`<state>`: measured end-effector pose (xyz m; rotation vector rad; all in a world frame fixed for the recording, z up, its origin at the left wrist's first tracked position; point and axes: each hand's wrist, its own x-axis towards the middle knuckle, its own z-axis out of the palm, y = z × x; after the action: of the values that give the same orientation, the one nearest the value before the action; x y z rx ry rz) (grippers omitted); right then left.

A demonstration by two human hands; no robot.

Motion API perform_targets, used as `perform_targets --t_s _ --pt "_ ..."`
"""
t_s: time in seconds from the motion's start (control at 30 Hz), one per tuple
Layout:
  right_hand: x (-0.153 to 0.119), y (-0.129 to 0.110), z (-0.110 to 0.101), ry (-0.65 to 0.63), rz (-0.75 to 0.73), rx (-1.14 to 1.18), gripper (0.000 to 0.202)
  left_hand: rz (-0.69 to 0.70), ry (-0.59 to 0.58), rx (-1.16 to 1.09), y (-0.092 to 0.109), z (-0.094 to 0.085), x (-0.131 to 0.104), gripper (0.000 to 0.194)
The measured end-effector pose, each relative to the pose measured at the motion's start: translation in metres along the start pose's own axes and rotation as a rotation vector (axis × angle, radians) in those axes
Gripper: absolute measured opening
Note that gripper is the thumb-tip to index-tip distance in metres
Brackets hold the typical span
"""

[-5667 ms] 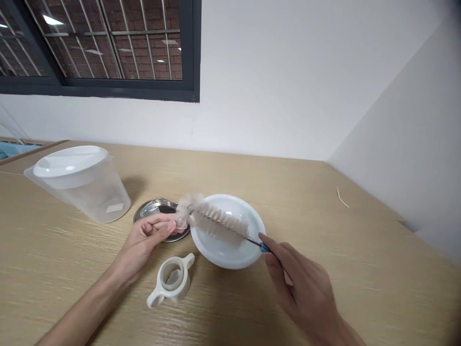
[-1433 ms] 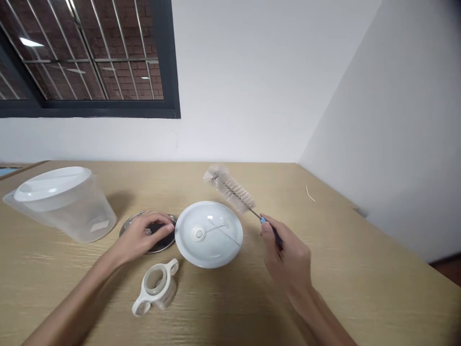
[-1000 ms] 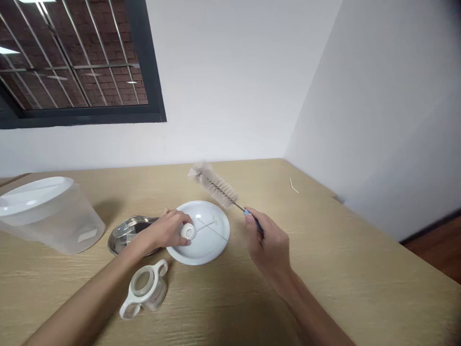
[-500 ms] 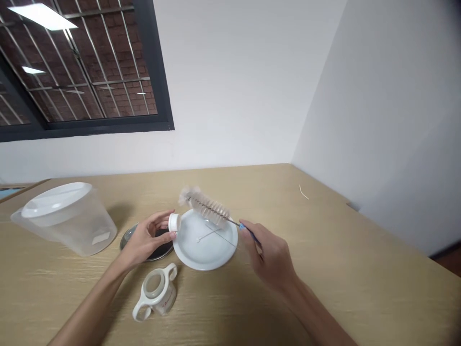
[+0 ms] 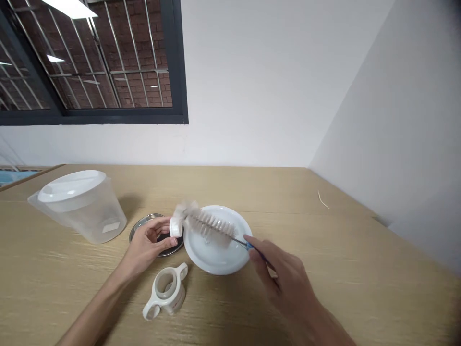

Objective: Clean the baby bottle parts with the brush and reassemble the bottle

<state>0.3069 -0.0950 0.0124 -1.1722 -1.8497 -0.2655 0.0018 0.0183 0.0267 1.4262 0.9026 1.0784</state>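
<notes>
My left hand pinches a small white cap by its sides, its opening turned toward the brush. In my right hand is the blue handle of a bottle brush with pale bristles. The brush's tufted tip is at the cap's opening; whether it is inside is blurred. Below the brush lies a white plate, partly covered by the bristles. A two-handled white cup stands in front of the plate, nearer to me. Behind my left fingers sits a round metal dish, partly hidden.
A translucent lidded pitcher stands at the left of the wooden table. A thin pale strip lies at the far right. White walls meet behind the table, with a barred window at upper left.
The brush tip has come down and left to meet the cap. My right hand has lowered slightly. The whole view has shifted, so things on the table appear farther right.
</notes>
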Motion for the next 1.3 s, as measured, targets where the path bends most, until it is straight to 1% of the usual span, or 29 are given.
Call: perform_targets --t_s 0.1,0.2,0.27,0.37,0.47,0.53,0.6,0.7,0.77,0.9,1.0,1.13,1.23,1.3 --pt "-0.004 0.002 0.005 -0.043 -0.005 -0.050 0.028 -0.013 -0.018 -0.045 0.000 -0.001 -0.003 0.052" --pt "-0.005 0.006 0.005 -0.020 0.049 -0.147 0.024 -0.027 -0.023 -0.096 0.000 0.002 -0.005 0.053" --pt "-0.003 0.005 0.001 -0.001 0.062 -0.128 0.022 -0.020 -0.019 -0.117 -0.001 0.005 -0.007 0.054" --pt "0.000 -0.002 -0.002 -0.026 0.011 -0.023 0.027 -0.012 -0.005 -0.133 -0.003 0.009 -0.008 0.054" --pt "0.000 -0.005 0.000 -0.057 -0.061 -0.013 0.031 -0.005 -0.018 -0.145 -0.004 0.009 -0.008 0.052" --pt "0.000 -0.002 0.001 -0.047 -0.050 -0.065 0.030 0.000 -0.033 -0.143 -0.003 0.009 -0.008 0.053" --pt "-0.001 0.002 0.001 -0.024 -0.010 -0.113 0.028 -0.001 -0.034 -0.133 -0.002 0.009 -0.008 0.054" --pt "-0.002 0.004 -0.002 0.003 0.041 -0.122 0.026 0.002 -0.017 -0.117 -0.001 0.009 -0.008 0.051" --pt "-0.002 0.002 -0.003 -0.007 0.026 -0.086 0.028 -0.001 -0.020 -0.117 -0.002 0.010 -0.008 0.048" --pt "-0.001 0.000 -0.002 -0.063 -0.056 -0.059 0.033 0.015 -0.033 -0.131 -0.005 0.009 -0.008 0.046" --pt "-0.002 0.004 0.001 -0.051 -0.025 -0.109 0.029 0.051 -0.015 -0.098 -0.006 0.006 -0.007 0.046" --pt "-0.003 0.008 0.001 -0.020 0.032 -0.133 0.027 0.042 -0.002 -0.067 -0.007 0.005 -0.006 0.047" --pt "-0.003 0.004 -0.001 -0.015 -0.008 -0.093 0.029 0.018 0.021 -0.044 -0.007 0.007 -0.006 0.048" --pt "-0.003 0.001 0.000 -0.035 -0.048 -0.071 0.031 0.008 0.025 -0.024 -0.006 0.007 -0.007 0.047"
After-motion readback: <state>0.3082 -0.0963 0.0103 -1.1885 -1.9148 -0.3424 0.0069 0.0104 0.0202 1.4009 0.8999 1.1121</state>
